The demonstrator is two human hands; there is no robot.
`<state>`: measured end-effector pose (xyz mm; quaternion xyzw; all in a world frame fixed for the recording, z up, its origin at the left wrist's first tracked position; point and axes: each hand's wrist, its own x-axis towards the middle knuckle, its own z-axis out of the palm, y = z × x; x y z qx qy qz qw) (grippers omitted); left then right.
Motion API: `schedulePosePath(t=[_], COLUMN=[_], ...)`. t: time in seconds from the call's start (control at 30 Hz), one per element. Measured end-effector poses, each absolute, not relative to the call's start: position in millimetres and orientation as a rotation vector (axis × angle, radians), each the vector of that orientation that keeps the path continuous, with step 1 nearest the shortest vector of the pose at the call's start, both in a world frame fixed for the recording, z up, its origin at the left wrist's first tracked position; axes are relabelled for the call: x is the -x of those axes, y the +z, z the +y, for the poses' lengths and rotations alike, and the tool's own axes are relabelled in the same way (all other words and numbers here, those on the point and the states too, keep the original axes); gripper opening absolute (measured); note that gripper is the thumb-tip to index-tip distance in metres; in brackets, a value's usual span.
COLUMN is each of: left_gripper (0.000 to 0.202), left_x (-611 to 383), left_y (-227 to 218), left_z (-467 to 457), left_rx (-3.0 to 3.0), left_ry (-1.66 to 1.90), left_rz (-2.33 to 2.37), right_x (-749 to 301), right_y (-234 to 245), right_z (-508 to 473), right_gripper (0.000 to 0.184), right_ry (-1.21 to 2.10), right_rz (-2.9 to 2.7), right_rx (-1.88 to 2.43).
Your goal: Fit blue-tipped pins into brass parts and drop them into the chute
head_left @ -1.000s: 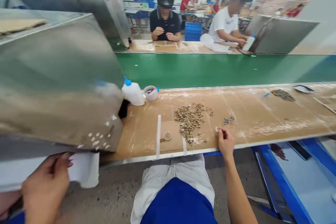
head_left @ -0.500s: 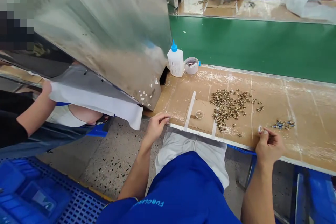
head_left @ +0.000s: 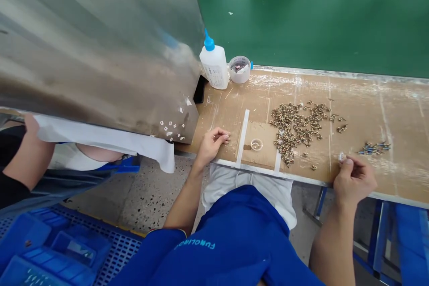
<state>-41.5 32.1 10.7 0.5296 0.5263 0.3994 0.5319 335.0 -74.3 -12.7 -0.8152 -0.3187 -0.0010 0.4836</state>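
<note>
My left hand [head_left: 212,146] is closed in a pinch above the table's front edge, left of a white tape strip [head_left: 242,138]. What its fingertips hold, if anything, is too small to make out. A small round clear cup [head_left: 256,144] sits on a cardboard piece [head_left: 250,157] right of the strip. My right hand [head_left: 355,179], at the front edge farther right, pinches a small whitish, clear piece [head_left: 341,157]. Between the hands lies a spread pile of small brass-coloured metal parts [head_left: 296,127]. Beyond the right hand lies a smaller group of parts with blue bits [head_left: 374,148].
A white bottle with a blue nozzle [head_left: 216,67] and a tape roll with scraps inside [head_left: 240,69] stand at the back, near a metal panel [head_left: 134,62]. Behind runs a green belt [head_left: 308,27]. Blue crates [head_left: 60,250] are lower left; another person's arm [head_left: 30,156] is at left.
The view has tipped downward, and the people across the belt have left it. My left hand has moved right, closer to the tape strip. My right hand keeps its pinch on the whitish piece.
</note>
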Motion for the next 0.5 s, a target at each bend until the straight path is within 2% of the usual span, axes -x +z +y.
schedulePosePath(t=[0.37, 0.5], left_gripper=[0.019, 0.021], left_x=[23.9, 22.6], left_y=[5.8, 8.4], left_z=[36.4, 33.8], left_rx=[-1.342, -1.280], left_ry=[0.910, 0.907], left_rz=[1.199, 1.143], right_x=[-335.2, -333.0], right_y=[-9.0, -5.2], right_z=[-68.1, -66.7], right_gripper=[0.036, 0.039], right_ry=[-0.053, -0.047], right_rz=[-0.774, -0.773], right_rx=[2.002, 1.931])
